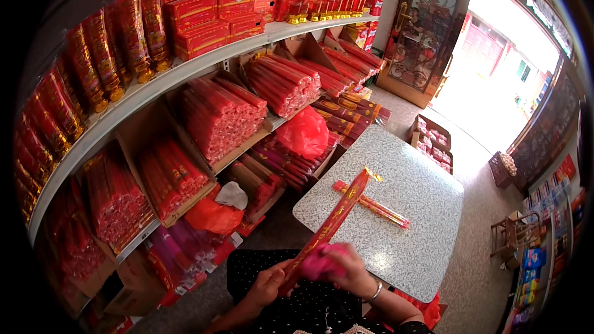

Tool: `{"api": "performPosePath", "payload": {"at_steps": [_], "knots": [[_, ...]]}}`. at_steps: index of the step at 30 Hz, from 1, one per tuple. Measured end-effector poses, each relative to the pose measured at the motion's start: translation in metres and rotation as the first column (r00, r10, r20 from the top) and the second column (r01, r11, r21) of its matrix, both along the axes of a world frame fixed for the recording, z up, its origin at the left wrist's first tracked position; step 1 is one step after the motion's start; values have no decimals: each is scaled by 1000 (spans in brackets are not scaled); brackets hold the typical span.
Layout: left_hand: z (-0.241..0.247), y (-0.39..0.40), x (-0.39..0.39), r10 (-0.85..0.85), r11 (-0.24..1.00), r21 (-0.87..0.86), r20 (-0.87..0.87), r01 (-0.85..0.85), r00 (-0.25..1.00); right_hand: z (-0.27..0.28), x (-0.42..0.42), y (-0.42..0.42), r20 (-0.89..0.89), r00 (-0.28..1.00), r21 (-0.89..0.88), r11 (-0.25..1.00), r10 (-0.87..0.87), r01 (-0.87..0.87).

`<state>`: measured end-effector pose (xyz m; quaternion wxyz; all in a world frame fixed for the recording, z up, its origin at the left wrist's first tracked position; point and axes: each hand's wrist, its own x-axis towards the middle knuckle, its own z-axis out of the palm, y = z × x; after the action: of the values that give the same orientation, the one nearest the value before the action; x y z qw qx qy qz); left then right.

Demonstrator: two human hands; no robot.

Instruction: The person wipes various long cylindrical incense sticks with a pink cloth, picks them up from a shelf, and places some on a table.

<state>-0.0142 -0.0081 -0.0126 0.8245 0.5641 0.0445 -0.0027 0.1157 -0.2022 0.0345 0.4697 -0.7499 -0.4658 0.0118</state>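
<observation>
My left hand [268,284] grips the lower end of a long red packet [332,218] with gold markings, perhaps incense sticks. The packet slants up and away over the table, with a gold tie or ribbon at its far end. In my right hand [355,271], which wears a bracelet at the wrist, a bunched pink cloth [325,262] presses against or lies just over the packet's lower half; blur hides which. On the speckled grey table [417,190], a second, plastic-wrapped red packet [383,211] lies crosswise, partly behind the held one.
Shelves [204,62] at the left carry red boxes [199,37] and cartons of wrapped red bundles [222,120]. A red plastic bag [304,132] lies near the table's far left edge. Small cartons [434,144] stand on the floor beyond, by an open door [417,32]. A wooden chair [517,232] stands right.
</observation>
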Motion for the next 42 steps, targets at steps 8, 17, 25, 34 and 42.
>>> {"api": "performPosePath", "payload": {"at_steps": [8, 17, 25, 34, 42], "knots": [[-1, -7, -8, -76, 995, -66, -52, 73, 996, 7, 62, -18, 33, 843, 277, 815, -537, 509], [-4, 4, 6, -11, 1000, -4, -12, 11, 1000, -33, -17, 1, 56, 992, 39, 993, 110, -113], [-2, 3, 3, -1, 998, 58, -7, 1, 1000, -18, -1, 4, 43, 998, 72, 996, 52, -55], [-2, -3, -4, -116, 976, -189, -22, 109, 993, -36, 87, -38, -752, 655, 539, 500, -77, 678], [13, -7, 2, -263, 942, -244, -119, 228, 958, -36, 67, -20, -793, 372, 592, 472, 482, 653]]}}
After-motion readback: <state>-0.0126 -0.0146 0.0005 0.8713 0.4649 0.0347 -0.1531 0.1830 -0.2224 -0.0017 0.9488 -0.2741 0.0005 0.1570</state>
